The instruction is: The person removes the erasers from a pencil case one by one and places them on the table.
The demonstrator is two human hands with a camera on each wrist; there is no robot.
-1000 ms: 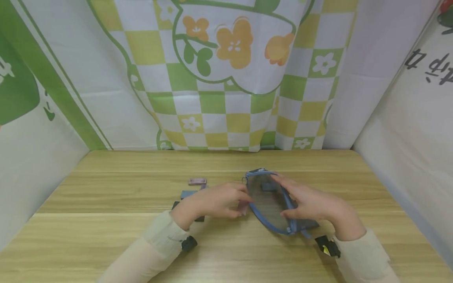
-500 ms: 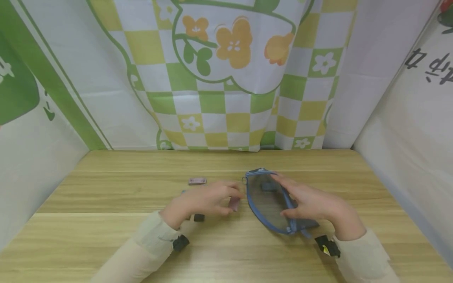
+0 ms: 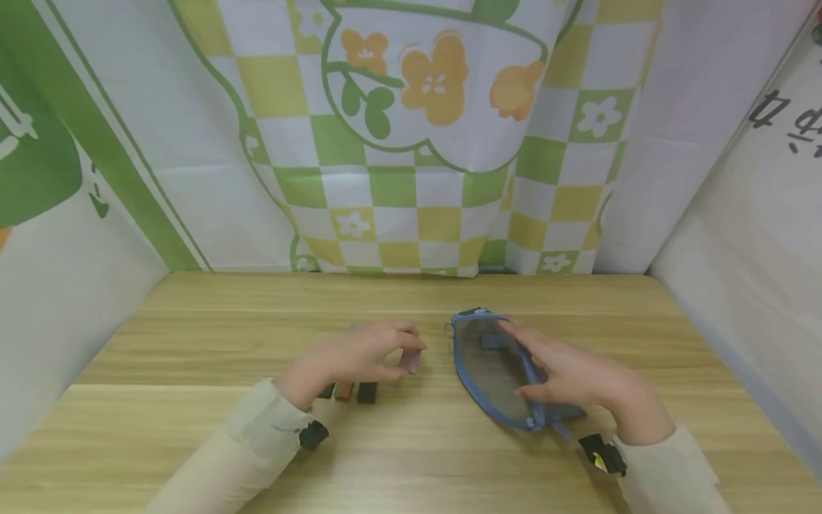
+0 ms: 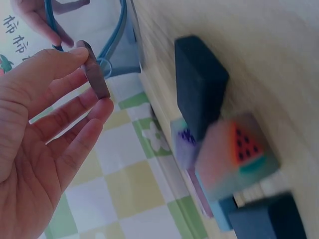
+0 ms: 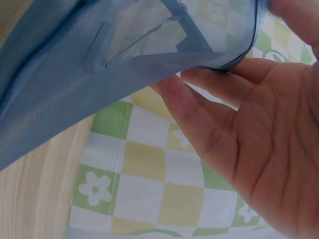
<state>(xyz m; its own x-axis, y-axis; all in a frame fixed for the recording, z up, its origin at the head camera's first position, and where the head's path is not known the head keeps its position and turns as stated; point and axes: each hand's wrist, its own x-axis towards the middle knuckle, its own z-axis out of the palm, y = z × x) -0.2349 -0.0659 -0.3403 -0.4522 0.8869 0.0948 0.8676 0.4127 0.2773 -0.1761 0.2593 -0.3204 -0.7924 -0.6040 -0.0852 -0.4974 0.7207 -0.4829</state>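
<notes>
My left hand [image 3: 356, 351] pinches a small flat mauve block [image 3: 409, 361] between thumb and fingertips, left of a blue mesh zip pouch [image 3: 474, 385]. The left wrist view shows this mauve block edge-on, a thin bar. My right hand [image 3: 574, 371] holds the pouch's right rim, fingers and thumb spread along it, and the mouth of the pouch gapes. Through the mesh shows a blue block [image 3: 493, 342]. Beneath my left hand lie a dark block [image 3: 367, 392] and a reddish-brown block [image 3: 344, 390]; the hand hides others in the head view.
In the left wrist view, a block with a watermelon slice [image 4: 244, 149] stands beside a grape-print block [image 4: 184, 144], a light blue block [image 4: 223, 214] and dark blocks. A checked curtain [image 3: 392, 185] hangs behind the wooden table [image 3: 424, 457]. White cloth walls flank it.
My left hand has drawn away from the pouch to the left, the mauve block still between its fingers. My right hand stays on the pouch's rim. The head view has shifted slightly.
</notes>
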